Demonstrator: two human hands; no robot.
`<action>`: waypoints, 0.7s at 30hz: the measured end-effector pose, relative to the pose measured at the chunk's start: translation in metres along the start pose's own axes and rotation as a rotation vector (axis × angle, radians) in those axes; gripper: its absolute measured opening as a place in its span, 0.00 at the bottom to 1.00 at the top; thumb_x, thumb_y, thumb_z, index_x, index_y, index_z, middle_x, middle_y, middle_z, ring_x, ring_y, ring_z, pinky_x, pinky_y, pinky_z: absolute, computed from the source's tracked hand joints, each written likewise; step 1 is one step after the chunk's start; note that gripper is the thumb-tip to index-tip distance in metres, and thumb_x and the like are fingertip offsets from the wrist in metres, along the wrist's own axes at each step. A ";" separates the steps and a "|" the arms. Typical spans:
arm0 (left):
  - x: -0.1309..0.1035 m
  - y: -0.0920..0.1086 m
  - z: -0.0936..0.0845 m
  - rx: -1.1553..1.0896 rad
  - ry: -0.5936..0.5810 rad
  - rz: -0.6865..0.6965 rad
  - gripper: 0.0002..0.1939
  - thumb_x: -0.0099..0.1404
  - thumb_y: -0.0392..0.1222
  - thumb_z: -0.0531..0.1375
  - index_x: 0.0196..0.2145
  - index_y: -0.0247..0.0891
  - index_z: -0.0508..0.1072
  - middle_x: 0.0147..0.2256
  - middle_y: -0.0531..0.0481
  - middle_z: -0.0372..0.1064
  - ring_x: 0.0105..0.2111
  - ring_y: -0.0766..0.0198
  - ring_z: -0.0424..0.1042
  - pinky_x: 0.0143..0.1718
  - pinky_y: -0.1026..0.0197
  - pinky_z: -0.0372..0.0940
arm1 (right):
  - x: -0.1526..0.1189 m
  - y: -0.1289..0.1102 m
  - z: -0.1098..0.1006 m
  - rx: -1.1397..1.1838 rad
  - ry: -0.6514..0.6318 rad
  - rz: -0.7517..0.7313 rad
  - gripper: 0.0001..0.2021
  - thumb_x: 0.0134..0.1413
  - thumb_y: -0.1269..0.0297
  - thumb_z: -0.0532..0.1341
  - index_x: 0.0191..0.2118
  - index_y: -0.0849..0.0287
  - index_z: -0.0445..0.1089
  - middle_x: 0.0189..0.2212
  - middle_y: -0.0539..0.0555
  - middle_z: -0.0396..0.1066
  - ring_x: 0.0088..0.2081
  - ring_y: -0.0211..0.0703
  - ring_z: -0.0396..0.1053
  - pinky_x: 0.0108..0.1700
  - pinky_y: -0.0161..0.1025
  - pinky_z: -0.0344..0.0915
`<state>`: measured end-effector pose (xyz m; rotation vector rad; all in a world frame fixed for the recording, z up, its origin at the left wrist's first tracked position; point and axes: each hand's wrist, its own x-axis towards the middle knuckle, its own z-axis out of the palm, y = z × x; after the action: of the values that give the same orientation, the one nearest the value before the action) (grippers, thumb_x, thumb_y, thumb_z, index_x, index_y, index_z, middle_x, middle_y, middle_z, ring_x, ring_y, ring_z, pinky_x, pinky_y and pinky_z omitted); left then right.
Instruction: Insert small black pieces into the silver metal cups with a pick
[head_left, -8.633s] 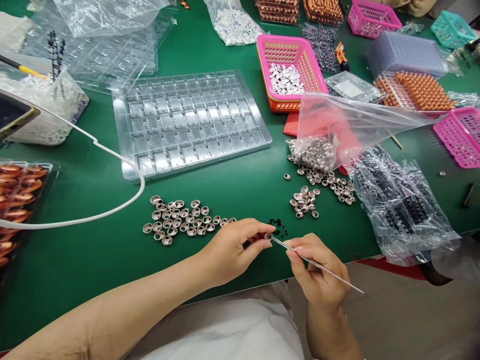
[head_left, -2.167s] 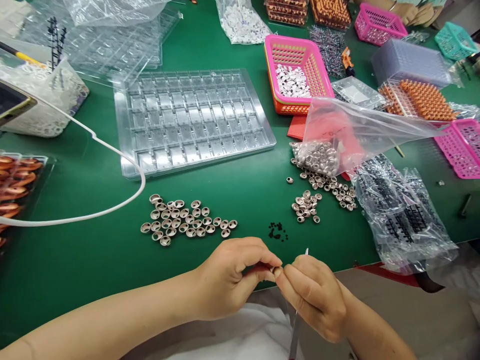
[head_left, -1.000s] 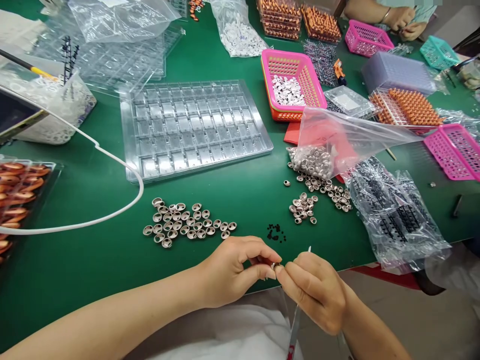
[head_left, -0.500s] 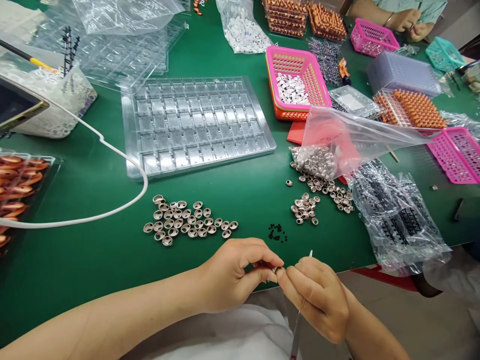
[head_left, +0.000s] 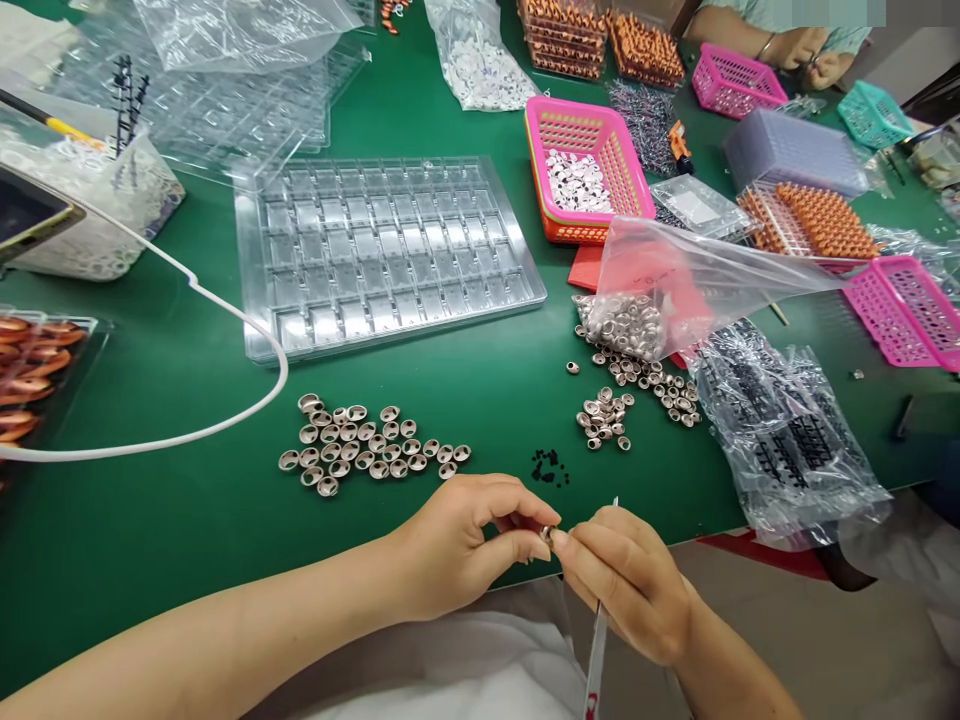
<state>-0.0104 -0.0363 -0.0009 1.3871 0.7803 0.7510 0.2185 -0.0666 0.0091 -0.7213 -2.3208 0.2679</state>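
Observation:
At the table's near edge, my left hand (head_left: pixel 469 545) pinches a small silvery metal ring-shaped part (head_left: pixel 547 534) between thumb and fingertips. My right hand (head_left: pixel 626 585) is closed, its thumb and index fingertip against the same part. Through the right fist runs a pair of tweezers (head_left: pixel 598 655), tip up and back end hanging below. Just beyond the hands lie tiny black pieces (head_left: pixel 551 468). A group of similar metal parts with holes (head_left: pixel 365 440) is spread out to the left. More metal parts (head_left: pixel 604 416) lie in a loose heap to the right.
A clear compartment tray (head_left: pixel 394 255) lies mid-table. Behind the heap are a pink basket (head_left: pixel 636 165) of white pieces and an open plastic bag (head_left: pixel 712 270). A bag of black parts (head_left: pixel 795 450) sits right. A white cable (head_left: pixel 251 412) curves left. Another person's hands (head_left: pixel 814 55) are at the far right.
The view has shifted slightly. My right fingertips have drawn back a little from the metal part, so more of it shows. My left hand still pinches it.

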 end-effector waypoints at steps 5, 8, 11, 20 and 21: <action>0.005 0.011 -0.003 -0.032 -0.046 -0.125 0.07 0.63 0.37 0.65 0.39 0.35 0.81 0.31 0.48 0.79 0.29 0.64 0.78 0.32 0.65 0.72 | 0.001 -0.003 0.005 -0.033 0.066 0.088 0.21 0.58 0.79 0.62 0.57 0.68 0.67 0.35 0.57 0.75 0.30 0.40 0.69 0.27 0.38 0.67; 0.006 0.014 -0.005 -0.048 -0.052 -0.161 0.06 0.63 0.36 0.64 0.39 0.35 0.81 0.31 0.48 0.79 0.29 0.64 0.78 0.32 0.66 0.72 | 0.004 -0.005 0.004 -0.021 0.080 0.110 0.20 0.57 0.80 0.63 0.55 0.67 0.68 0.33 0.56 0.75 0.29 0.39 0.68 0.28 0.37 0.67; 0.006 0.013 -0.005 -0.037 -0.040 -0.151 0.06 0.64 0.36 0.64 0.39 0.35 0.80 0.32 0.48 0.79 0.28 0.65 0.78 0.32 0.65 0.73 | 0.004 -0.004 0.003 -0.009 0.082 0.135 0.20 0.59 0.78 0.62 0.56 0.63 0.69 0.32 0.55 0.75 0.28 0.39 0.68 0.27 0.37 0.65; 0.005 0.009 -0.005 0.160 0.005 0.060 0.06 0.66 0.35 0.64 0.40 0.34 0.81 0.31 0.47 0.80 0.29 0.65 0.77 0.34 0.66 0.72 | 0.001 -0.004 0.004 0.020 0.079 0.139 0.19 0.59 0.80 0.61 0.55 0.65 0.69 0.32 0.55 0.74 0.29 0.39 0.68 0.28 0.38 0.66; 0.005 0.010 -0.005 0.170 0.006 0.071 0.06 0.66 0.35 0.64 0.41 0.34 0.81 0.31 0.47 0.80 0.29 0.65 0.77 0.34 0.66 0.72 | 0.001 -0.005 0.004 0.037 0.103 0.171 0.19 0.59 0.80 0.61 0.56 0.64 0.69 0.33 0.55 0.74 0.30 0.40 0.69 0.29 0.38 0.67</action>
<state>-0.0120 -0.0292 0.0083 1.5732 0.8180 0.7582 0.2134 -0.0702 0.0087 -0.8963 -2.1551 0.3413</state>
